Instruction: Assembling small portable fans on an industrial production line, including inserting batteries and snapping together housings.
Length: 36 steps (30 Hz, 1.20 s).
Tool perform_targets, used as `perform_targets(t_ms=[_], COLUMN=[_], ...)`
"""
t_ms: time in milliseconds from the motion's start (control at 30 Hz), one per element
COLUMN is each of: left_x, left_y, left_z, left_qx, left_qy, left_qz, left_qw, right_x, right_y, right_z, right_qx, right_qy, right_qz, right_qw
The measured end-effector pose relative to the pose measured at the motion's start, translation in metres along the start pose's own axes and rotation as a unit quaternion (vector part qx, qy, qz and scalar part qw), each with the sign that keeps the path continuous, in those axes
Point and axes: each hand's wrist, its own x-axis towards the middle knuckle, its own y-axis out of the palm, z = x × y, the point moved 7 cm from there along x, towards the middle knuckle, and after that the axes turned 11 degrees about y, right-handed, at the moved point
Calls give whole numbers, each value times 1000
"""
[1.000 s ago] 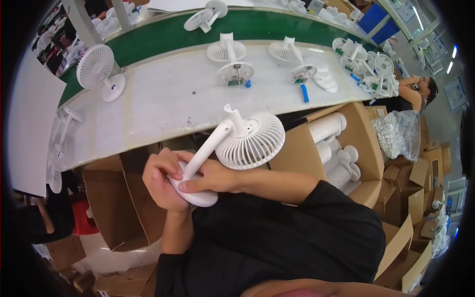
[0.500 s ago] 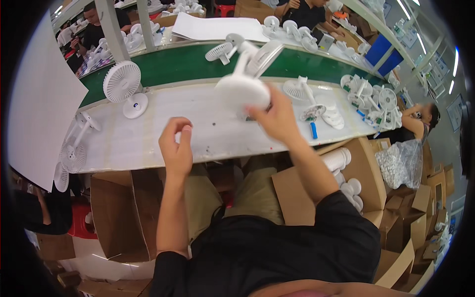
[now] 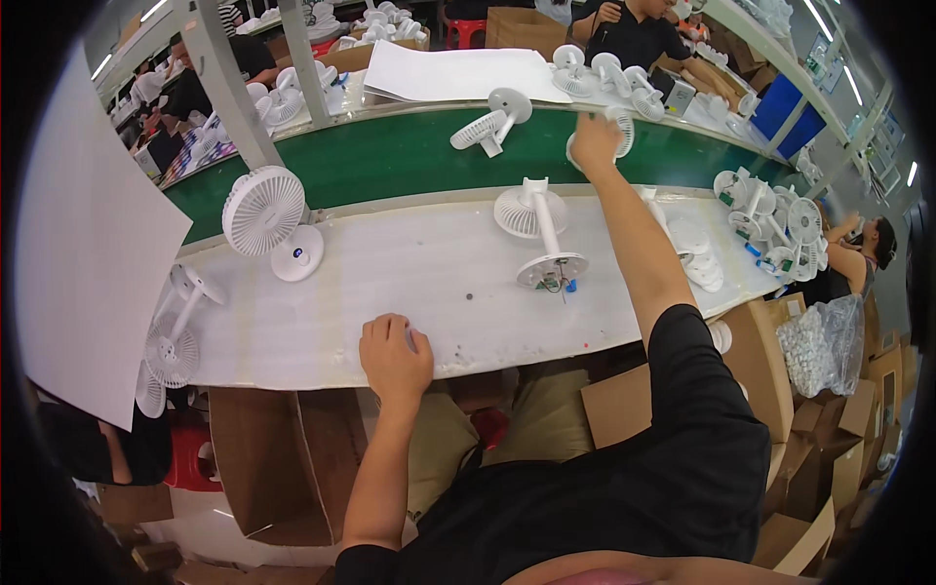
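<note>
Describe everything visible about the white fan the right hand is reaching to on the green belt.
The white plastic desk fan sits on the green conveyor belt, beyond the white workbench top. Only part of its round, ribbed grille shows; the right hand, arm fully stretched, covers the rest and grips or touches it. Whether it stands or lies is hidden. A second white fan lies tipped over to its left, apart.

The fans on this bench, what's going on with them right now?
A person in a black shirt is working at a long white bench beside a green conveyor belt. Their right hand is stretched out over the belt, its grip on a small white desk fan. Their left hand rests on the bench's near edge, holding nothing. An unfinished fan lies face down mid-bench, and a finished one stands upright to the left.
</note>
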Motion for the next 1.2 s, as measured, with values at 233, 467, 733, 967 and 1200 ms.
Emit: perform_targets(t_ms=[233,467,733,967,1200], left_x=[-23,-34,-32,-50,-27], left_y=[5,3,0,5,10], left_z=[-15,-18,-18,-9,-19], left_qx=[-5,5,-2,0,-134], left_qy=[-2,-13,-2,9,3], left_qz=[10,15,15,7,47], left_qw=[1000,1000,1000,1000,990], right_x=[14,-7,14,16,-88], right_y=[1,-15,-20,-30,-223], right_z=[96,92,93,18,-42], right_qx=[226,355,465,533,435], right_qy=[-24,-33,-17,6,-173], right_qz=[114,122,115,72,-77], right_qw=[967,926,877,843,880])
